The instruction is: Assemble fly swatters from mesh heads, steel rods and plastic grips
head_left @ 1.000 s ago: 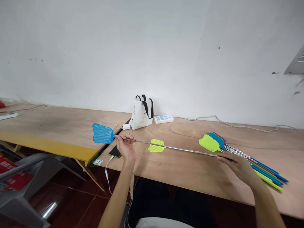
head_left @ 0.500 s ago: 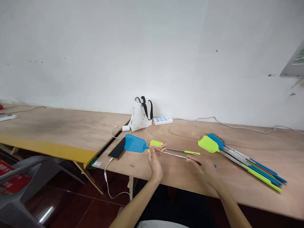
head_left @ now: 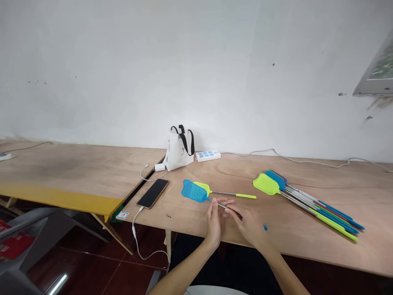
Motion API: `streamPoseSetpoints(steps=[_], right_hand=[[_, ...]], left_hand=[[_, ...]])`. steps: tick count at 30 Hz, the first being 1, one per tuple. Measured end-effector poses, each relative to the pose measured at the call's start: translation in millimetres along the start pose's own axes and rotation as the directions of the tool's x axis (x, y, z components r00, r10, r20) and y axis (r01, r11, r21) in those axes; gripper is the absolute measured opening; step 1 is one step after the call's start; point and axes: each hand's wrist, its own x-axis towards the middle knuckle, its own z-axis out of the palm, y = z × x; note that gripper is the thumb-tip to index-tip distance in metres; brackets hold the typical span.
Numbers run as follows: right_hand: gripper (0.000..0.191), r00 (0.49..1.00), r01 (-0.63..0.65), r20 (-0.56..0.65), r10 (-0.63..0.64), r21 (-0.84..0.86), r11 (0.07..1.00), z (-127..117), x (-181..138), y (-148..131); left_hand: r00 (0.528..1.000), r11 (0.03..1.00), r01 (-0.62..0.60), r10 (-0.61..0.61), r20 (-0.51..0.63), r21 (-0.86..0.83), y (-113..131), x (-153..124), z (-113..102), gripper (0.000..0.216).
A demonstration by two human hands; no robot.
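Above the surface point(head_left: 227, 172), the left hand point(head_left: 214, 225) and right hand point(head_left: 251, 226) are grasping the blue swatter point(head_left: 194, 191), fingers holding its shaft point(head_left: 222, 206), though the overlap is hiding their exact placement. They are apparently adjusting the shaft; the next move is calling for keeping both hands aligned.

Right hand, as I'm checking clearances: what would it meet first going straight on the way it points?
Probably the left hand, just ahead on the blue swatter; depth is unclear, so they may be touching.
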Motion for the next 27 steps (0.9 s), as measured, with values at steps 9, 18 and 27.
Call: streamPoseSetpoints(steps=[9,18,27], right_hand=[[0.035,0.999,-0.025,0.024,0.022,0.146,0.989,-12,8,18],[0.033,0.99,-0.03,-0.136,0.026,-0.034,0.999,1,9,72],[0.021,0.98,0.187,0.11,-0.168,-0.201,0.961,26,8,57]], left_hand=[[0.984,0.989,0.101,-0.115,0.134,0.106,4,14,-8,0.052],[0.745,0.781,0.134,-0.485,0.457,0.61,27,12,-11,0.06],[0.759,0.696,-0.169,-0.359,0.542,0.698,36,12,-9,0.051]])
